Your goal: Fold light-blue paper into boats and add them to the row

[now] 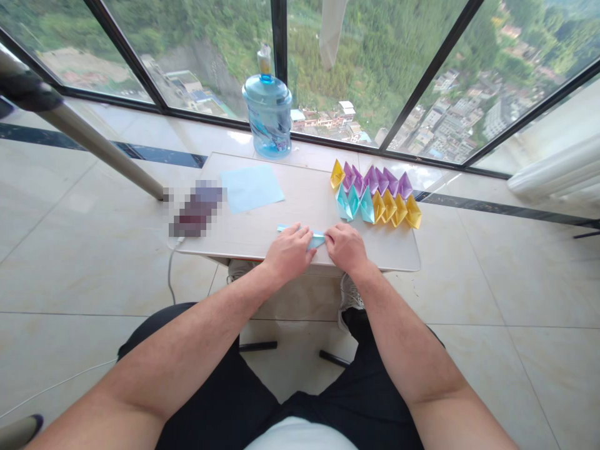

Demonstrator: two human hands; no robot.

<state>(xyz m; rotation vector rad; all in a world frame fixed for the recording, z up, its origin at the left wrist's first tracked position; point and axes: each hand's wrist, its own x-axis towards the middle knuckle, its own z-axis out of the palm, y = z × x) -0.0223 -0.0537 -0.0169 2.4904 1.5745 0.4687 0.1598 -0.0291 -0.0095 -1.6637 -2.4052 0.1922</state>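
Observation:
A small folded piece of light blue paper (319, 240) lies at the near edge of the table, between my two hands. My left hand (290, 250) presses on it with bent fingers, the thumb at its lower edge, and a narrow strip sticks out past the fingertips. At the paper's right end, my right hand (347, 247) pinches it between thumb and fingers. A flat sheet of light blue paper (252, 189) rests beyond my left hand. Folded paper boats in yellow (413, 213), purple (404, 186) and light blue (367, 206) stand in two rows beyond my right hand.
The low white table (244, 234) stands before my knees. On its left is a blurred-out object (195, 209) with a white cable (169, 275). A blue water bottle (267, 115) stands behind the table by the windows. A metal pole (107, 144) slants in at left.

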